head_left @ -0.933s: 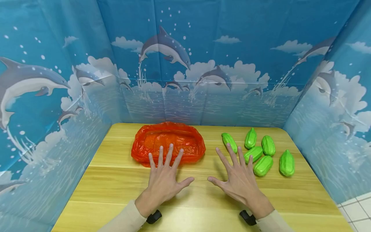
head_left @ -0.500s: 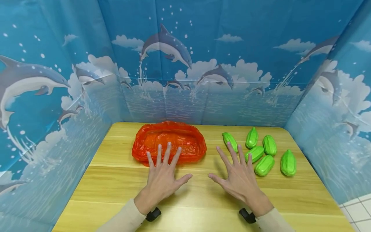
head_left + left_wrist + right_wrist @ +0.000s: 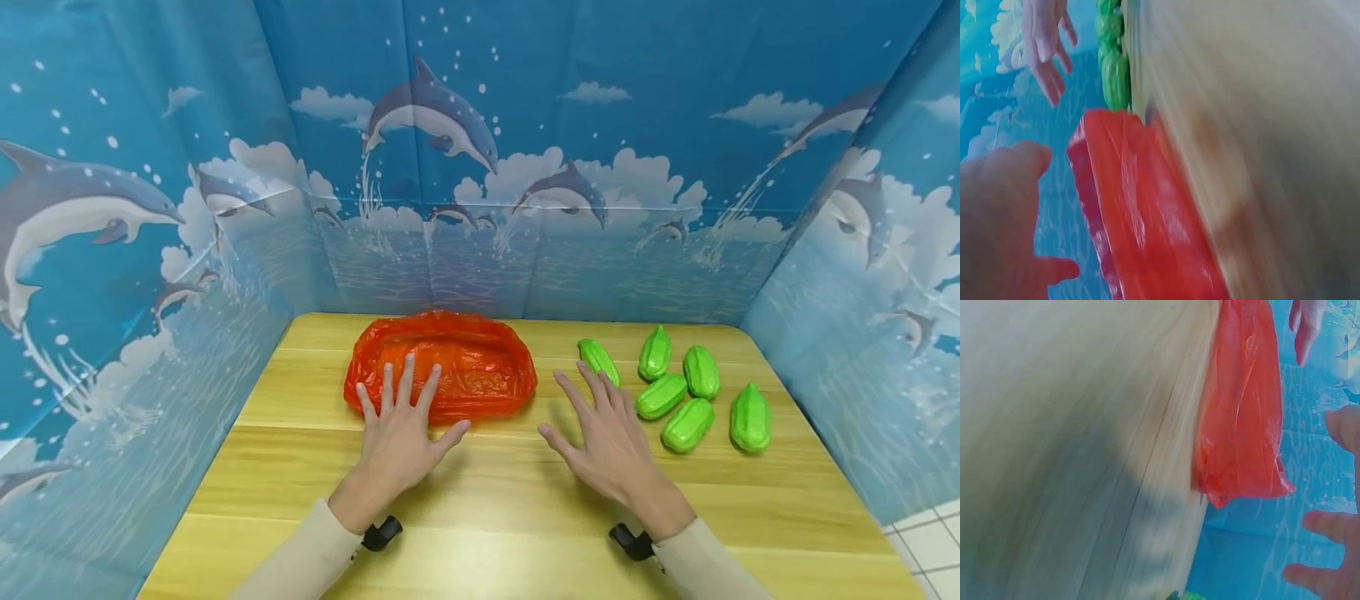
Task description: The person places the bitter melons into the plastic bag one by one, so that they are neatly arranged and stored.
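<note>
Six ridged green gourds (image 3: 662, 397) all lie outside the red plastic bag (image 3: 483, 379), handling seemingly unstarted; left hand (image 3: 396, 440) and right hand (image 3: 611, 446) are empty, fingers extended.

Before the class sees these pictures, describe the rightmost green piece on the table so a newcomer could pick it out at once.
Find the wood-grained table in front of the dolphin-print backdrop. On its right side lie six ridged green pieces. The rightmost piece sits apart from the other five, its pointed end toward the backdrop.
</note>
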### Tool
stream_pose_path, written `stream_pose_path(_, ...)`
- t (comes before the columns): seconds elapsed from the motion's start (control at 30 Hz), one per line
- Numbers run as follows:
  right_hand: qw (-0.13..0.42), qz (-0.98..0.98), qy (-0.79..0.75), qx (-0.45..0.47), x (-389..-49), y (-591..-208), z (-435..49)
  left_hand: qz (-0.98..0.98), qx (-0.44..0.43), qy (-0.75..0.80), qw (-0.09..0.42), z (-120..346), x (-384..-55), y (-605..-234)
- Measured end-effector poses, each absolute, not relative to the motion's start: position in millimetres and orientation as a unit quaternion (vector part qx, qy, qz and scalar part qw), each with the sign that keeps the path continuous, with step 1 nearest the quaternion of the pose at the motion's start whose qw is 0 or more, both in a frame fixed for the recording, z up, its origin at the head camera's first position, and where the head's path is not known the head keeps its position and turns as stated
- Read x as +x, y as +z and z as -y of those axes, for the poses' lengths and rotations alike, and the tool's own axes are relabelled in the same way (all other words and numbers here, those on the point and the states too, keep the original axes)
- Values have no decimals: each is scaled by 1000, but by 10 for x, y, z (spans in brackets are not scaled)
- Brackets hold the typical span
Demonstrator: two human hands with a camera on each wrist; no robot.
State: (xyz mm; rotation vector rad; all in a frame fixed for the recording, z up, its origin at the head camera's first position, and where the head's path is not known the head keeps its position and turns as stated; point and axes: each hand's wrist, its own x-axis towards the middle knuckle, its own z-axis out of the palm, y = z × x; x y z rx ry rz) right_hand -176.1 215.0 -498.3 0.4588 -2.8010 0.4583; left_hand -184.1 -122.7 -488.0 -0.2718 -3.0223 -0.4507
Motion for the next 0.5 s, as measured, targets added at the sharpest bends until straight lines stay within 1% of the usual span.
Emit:
stream_pose_path(0.1,122,964,175,161,-1792,-4984,-2128,985,-76,-153,30,1332,-1905,-4877)
stream_pose_path(0.33,99,957,214,170,-1908,-4947,-2050,984,-46,-166,42,1605,-2106,-4878)
stream_pose_path(0.5,65,949,253,177,-2011,-4920,-1943,982,-22,-183,35,1813,-2248,-4839)
